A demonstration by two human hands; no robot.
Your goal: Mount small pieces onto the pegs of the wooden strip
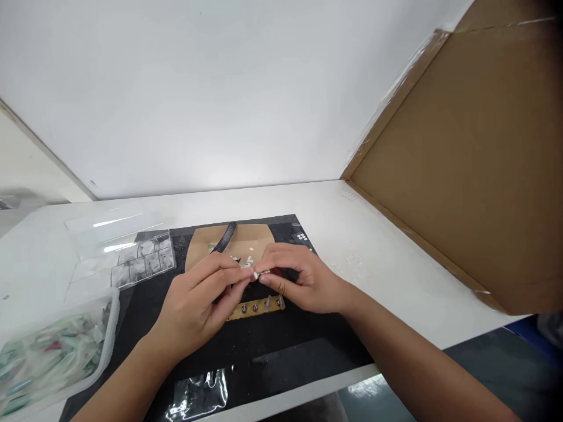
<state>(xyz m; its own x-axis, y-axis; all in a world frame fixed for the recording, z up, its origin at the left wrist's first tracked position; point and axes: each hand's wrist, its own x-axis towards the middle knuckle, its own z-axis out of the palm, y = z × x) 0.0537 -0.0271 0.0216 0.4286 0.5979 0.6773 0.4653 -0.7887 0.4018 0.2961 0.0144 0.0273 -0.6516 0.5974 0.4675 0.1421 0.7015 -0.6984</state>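
Pinching a small white piece [255,274] between both sets of fingertips, the left hand [200,302] and right hand [297,280] meet above the black mat [272,346], near loose pieces [246,259] on brown paper [259,237], probably for easy reach; a strip [259,306] of pegs lies below.

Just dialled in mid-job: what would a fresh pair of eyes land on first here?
Both hands meet at the middle of the black mat, the left hand and right hand pinching a tiny silvery part between their fingertips. At the right stands a big cardboard panel; at the left sits a clear compartment box.
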